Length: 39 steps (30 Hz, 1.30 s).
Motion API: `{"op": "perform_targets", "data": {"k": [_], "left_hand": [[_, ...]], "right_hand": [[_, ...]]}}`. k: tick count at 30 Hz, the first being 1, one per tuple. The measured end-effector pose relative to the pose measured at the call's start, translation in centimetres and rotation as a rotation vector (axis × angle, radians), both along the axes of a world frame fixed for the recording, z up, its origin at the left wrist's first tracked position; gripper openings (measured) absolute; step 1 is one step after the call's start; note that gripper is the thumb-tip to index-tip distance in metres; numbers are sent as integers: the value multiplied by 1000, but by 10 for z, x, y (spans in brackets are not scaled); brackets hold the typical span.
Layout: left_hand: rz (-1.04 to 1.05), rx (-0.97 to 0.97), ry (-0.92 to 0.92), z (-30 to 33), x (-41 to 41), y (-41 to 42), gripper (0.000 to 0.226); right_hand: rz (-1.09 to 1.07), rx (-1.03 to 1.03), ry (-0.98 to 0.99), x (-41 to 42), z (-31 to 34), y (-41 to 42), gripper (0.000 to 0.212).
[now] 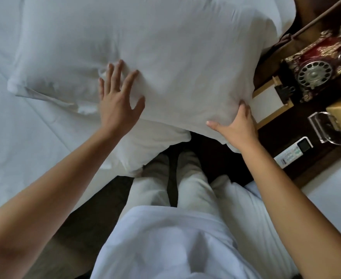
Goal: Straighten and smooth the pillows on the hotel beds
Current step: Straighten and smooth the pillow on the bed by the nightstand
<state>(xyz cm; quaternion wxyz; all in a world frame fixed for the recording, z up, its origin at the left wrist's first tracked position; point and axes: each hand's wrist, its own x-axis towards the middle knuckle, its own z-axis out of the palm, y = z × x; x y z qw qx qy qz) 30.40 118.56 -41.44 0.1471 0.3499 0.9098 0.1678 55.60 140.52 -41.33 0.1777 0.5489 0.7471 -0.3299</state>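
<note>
A large white pillow (165, 57) lies across the head of the bed (14, 137), its near edge hanging over the bed's side. My left hand (119, 99) lies flat on its top with fingers spread and straight, pressing the fabric. My right hand (236, 127) grips the pillow's near right corner, thumb along the lower edge and fingers curled round the side. A second white pillow (145, 150) shows under the first at the bed's edge. Creases run through the pillowcase left of my left hand.
A dark wooden nightstand (276, 141) stands right of the pillow with a red rotary telephone (316, 65), a clipboard notepad (268, 101), a clear acrylic stand (326, 127) and a white remote (294, 152). Another bed (326, 188) lies at right. My legs stand between the beds.
</note>
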Motion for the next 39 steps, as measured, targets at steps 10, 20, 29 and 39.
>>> {"op": "perform_targets", "data": {"k": [10,20,29,39], "left_hand": [[1085,207,-923,14,31,-15,111],[1197,727,-1278,19,-13,46,42],[923,684,-820,58,-41,95,21],[31,92,268,87,-41,85,74]], "right_hand": [[-286,28,159,-13,-27,3,129],[-154,138,250,-6,2,-6,133],[149,540,153,-23,16,33,117],[374,693,259,-52,40,108,109]]}}
